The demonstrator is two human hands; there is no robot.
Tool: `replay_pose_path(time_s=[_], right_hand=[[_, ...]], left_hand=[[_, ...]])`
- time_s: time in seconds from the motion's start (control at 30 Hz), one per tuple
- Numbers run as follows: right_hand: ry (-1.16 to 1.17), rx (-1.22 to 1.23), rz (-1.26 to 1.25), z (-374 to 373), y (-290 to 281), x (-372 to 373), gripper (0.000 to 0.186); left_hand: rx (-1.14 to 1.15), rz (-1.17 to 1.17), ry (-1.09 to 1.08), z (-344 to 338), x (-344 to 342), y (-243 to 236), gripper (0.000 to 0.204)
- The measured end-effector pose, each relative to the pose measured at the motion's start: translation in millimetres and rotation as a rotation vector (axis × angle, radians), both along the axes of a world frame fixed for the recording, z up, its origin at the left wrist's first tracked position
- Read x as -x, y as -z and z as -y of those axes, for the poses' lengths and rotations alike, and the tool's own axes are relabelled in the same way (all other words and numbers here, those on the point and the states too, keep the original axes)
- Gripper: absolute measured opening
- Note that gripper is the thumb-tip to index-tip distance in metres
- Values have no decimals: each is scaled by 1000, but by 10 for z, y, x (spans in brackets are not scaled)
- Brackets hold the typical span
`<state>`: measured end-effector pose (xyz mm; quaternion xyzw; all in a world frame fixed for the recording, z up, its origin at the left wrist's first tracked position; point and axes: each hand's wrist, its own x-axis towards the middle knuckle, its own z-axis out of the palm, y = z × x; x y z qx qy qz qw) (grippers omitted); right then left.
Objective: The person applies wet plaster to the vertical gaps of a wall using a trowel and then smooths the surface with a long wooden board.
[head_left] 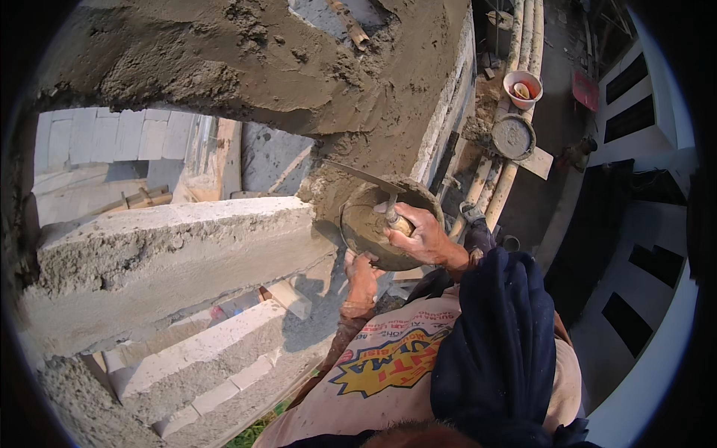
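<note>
Trowel (382, 184) in right hand (424, 237) — over bowl (427, 198) — left hand (362, 278) at rim

hands (422, 236): 2 | trowel (381, 184): 1 | mortar buckets (432, 202): 2 | bamboo poles (528, 37): 3

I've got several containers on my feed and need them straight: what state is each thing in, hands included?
Mortar bowl: open, mortar inside.
Trowel: held, blade over the bowl.
Right hand: grip closed around the trowel handle.
Left hand: grip at the bowl's near rim.
Round tub: open, grey material inside.
Pale bucket: open, small items inside.
Wall coating: rough, uneven.
</note>
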<state>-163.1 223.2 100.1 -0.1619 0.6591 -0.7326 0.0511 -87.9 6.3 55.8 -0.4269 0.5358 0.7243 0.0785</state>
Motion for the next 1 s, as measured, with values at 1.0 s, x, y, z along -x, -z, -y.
replay_pose_path(time_s=[1.0], right_hand=[[-339, 25, 845, -373, 438, -794, 26]], left_hand=[[495, -396, 564, -161, 67, -164, 49]])
